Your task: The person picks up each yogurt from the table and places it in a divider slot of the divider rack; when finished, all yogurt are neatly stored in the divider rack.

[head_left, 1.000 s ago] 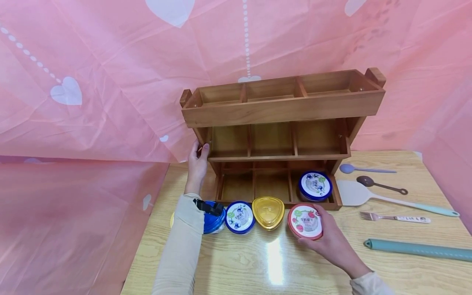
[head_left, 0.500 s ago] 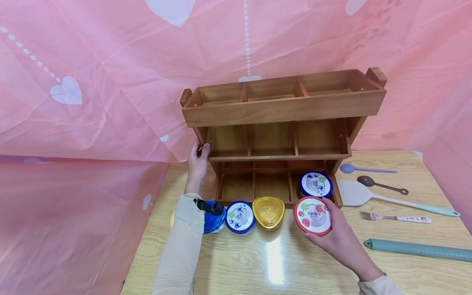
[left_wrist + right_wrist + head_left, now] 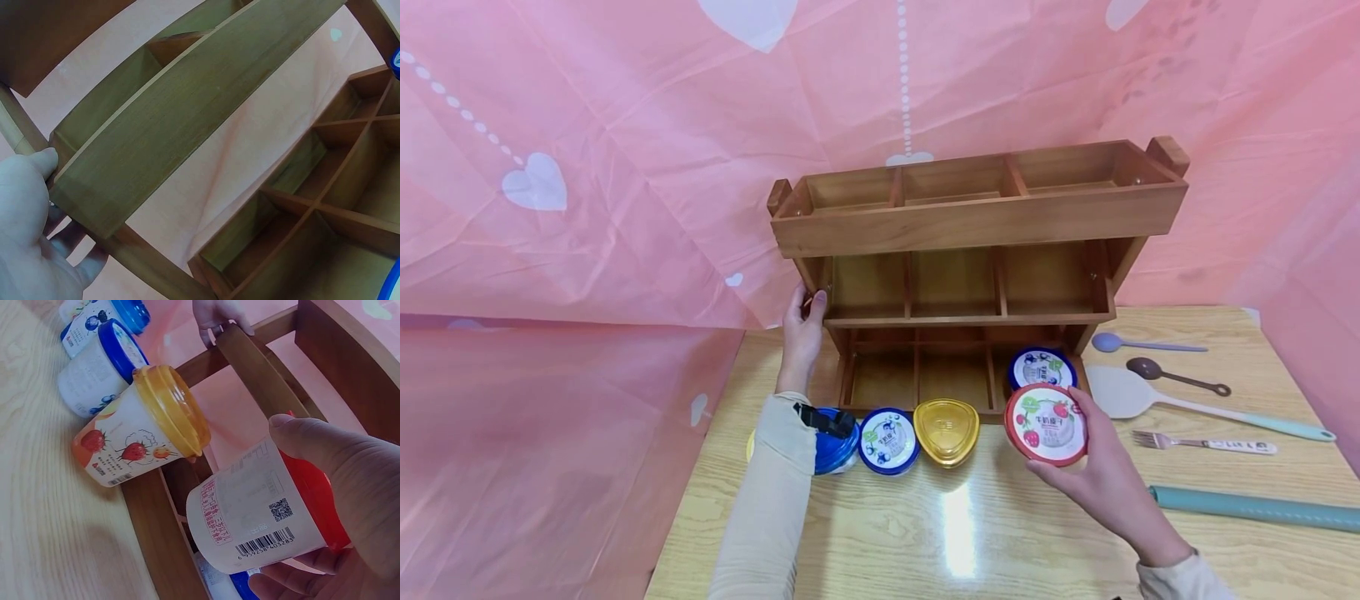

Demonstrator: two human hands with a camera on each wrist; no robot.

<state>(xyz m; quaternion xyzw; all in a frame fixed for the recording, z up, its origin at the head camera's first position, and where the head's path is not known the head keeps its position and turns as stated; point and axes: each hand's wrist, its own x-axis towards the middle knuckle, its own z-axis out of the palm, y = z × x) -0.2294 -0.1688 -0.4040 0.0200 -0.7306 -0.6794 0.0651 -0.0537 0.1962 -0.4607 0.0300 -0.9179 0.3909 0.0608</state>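
Observation:
My right hand [image 3: 1108,479] grips a white tub with a red strawberry-print lid [image 3: 1047,424], lifted in front of the shelf's lower right compartment. In the right wrist view the tub [image 3: 250,512] is tilted, its barcode side showing. My left hand [image 3: 802,337] grips the left side of the three-tier wooden shelf [image 3: 977,229] at the middle tier; in the left wrist view its thumb and fingers wrap the side post. A blue-lidded blueberry tub [image 3: 1040,367] sits in the lower right compartment, partly hidden by the red-lidded tub.
Before the shelf stand a yellow-lidded tub [image 3: 946,432], a blue-lidded tub [image 3: 888,442] and another blue-lidded tub [image 3: 835,446] partly behind the left sleeve. At right lie a lilac spoon [image 3: 1105,342], brown spoon [image 3: 1142,369], spatula [image 3: 1120,392], fork [image 3: 1157,440] and teal stick [image 3: 1255,508].
My right hand has raised the red-lidded tub and carried it right and toward the shelf, so it now overlaps the blueberry tub. The left hand stays on the shelf.

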